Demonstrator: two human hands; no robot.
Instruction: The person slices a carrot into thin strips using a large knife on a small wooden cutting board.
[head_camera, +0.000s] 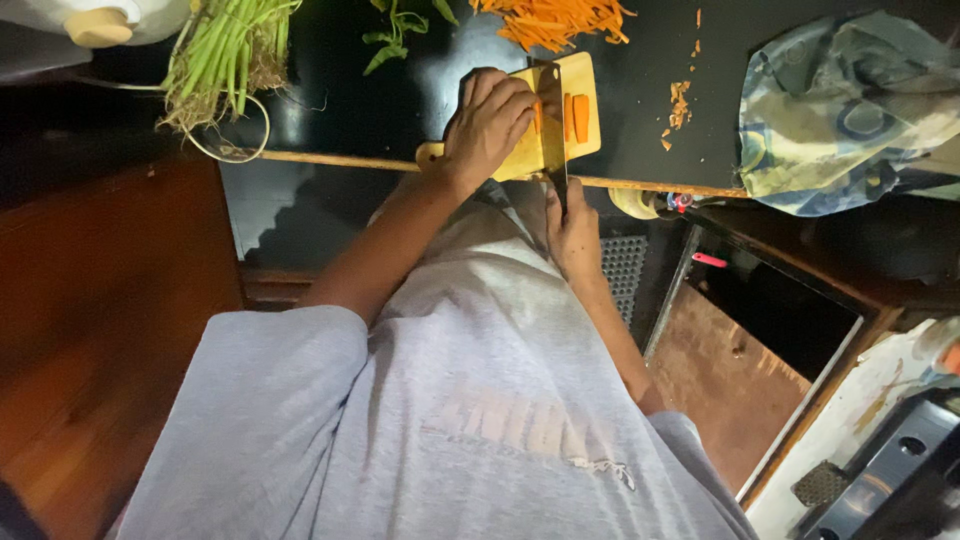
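At the far left of the dark desk (350, 110) lies a bundle of green stalks (225, 55) with pale roots, its long axis running away from me. Beyond it, at the top corner, sits a whitish container with a tan cap (98, 25); I can make out no label on it. A few loose green leaves (395, 35) lie just to the right of the stalks.

My left hand (487, 122) comes next, fingers curled down and pressing on the carrot piece (538, 115) on the small yellow cutting board (583, 75). The carrot pokes out just to the right of my fingertips, its long axis pointing away from me. This hand is the nearer one to it.

The knife (551, 120) stands right beside those fingers, blade running along the same line, toward me and away. My right hand (572, 232) is wrapped shut around its handle, below the desk's edge. Two more cut carrot pieces (577, 115) lie on the board just right of the blade.

Beyond the board sits a heap of orange carrot strips (555, 20), with scraps (678, 105) scattered to its right. At the far right lies a crumpled blue and yellow patterned cloth (840, 105).
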